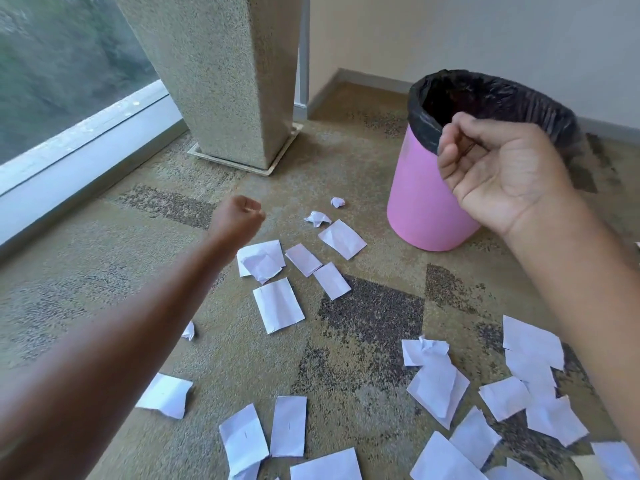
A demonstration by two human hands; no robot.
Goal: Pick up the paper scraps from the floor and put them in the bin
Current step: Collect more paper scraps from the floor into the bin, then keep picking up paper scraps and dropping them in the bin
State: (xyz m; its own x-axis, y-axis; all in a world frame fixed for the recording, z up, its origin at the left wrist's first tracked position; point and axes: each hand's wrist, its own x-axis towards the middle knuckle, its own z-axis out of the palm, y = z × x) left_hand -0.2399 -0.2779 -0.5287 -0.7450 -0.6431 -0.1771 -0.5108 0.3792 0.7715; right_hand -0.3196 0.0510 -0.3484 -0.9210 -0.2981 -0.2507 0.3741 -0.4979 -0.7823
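A left hand, fingers curled into a fist with no paper showing, reaches over paper scraps strewn flat and crumpled across the carpet, likely bound for those nearest the bin. The pink bin (black liner folded over its rim) stands upright just beyond them, its inside too dark to read. The right hand, fingers curled and apparently empty, hangs before the rim.

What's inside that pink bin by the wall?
A black bag lines the pink bin and folds over its rim. The inside shows only dark, and the right hand covers part of the opening, so any paper in there cannot be seen.
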